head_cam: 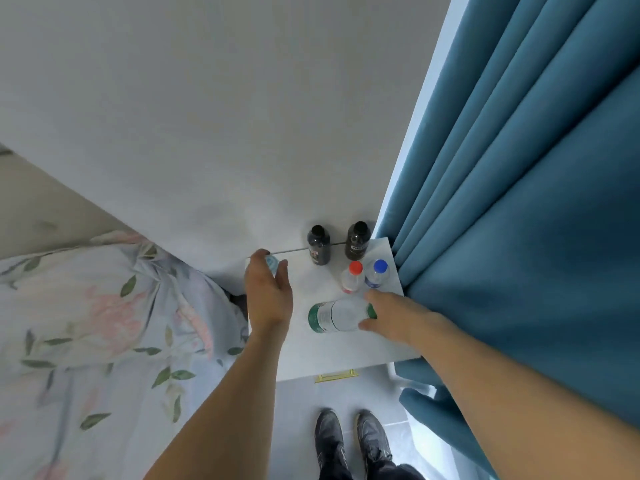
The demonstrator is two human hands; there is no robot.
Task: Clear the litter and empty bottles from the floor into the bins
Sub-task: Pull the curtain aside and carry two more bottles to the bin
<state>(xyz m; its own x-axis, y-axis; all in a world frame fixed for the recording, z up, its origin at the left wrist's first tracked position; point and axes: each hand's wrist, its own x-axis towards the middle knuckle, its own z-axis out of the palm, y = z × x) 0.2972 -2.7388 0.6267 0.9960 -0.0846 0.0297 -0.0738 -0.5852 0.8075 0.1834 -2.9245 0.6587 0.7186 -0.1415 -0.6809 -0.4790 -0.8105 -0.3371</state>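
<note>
A white nightstand (304, 355) holds several bottles. My left hand (268, 292) wraps around a small clear bottle with a pale blue cap (272, 262) at the stand's back left corner. My right hand (394, 317) grips the top end of a large clear bottle with a green label (332, 317) lying on its side. Two dark bottles (318, 244) (357, 240) stand against the wall. A red-capped bottle (353, 277) and a blue-capped bottle (378, 273) stand upright just behind my right hand.
A bed with a floral cover (104, 323) lies to the left of the stand. Teal curtains (519, 202) hang on the right, touching the stand. My dark shoes (349, 441) stand on the pale tiled floor below. A gold drawer handle (336, 375) shows at the stand's front.
</note>
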